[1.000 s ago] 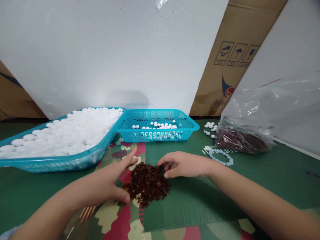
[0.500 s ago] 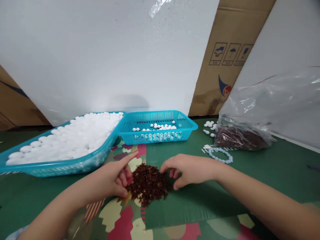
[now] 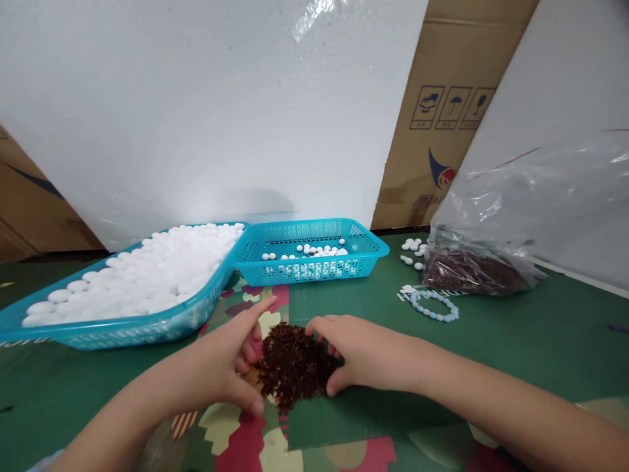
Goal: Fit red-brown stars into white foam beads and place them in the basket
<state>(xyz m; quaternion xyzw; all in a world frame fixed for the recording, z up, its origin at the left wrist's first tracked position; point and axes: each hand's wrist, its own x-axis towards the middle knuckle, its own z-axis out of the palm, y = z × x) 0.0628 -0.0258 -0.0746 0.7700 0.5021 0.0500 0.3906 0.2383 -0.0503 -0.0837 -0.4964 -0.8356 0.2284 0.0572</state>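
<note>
A heap of small, dark reddish-brown, pointed pieces (image 3: 295,367) lies on the patterned green surface between my two hands. My left hand (image 3: 240,357) is at the heap's left edge, index finger stretched out and thumb apart; its other fingers curl loosely. On the other side my right hand (image 3: 356,351) reaches over the heap's right edge, fingers bent and thumb spread away from them. Its fingertips are at the pieces, and I cannot tell whether they touch. Neither hand visibly holds anything.
A blue basket (image 3: 162,322) full of white balls stands at left. Beside it, another blue basket (image 3: 314,272) holds several white balls. At right are a clear plastic bag (image 3: 476,265) of dark pieces, loose white balls (image 3: 411,245) and a pale blue beaded ring (image 3: 437,316). White panels and cardboard stand behind.
My right hand has moved a little lower and further left over the heap. My left thumb has moved down and away from the fingers, opening the hand wider.
</note>
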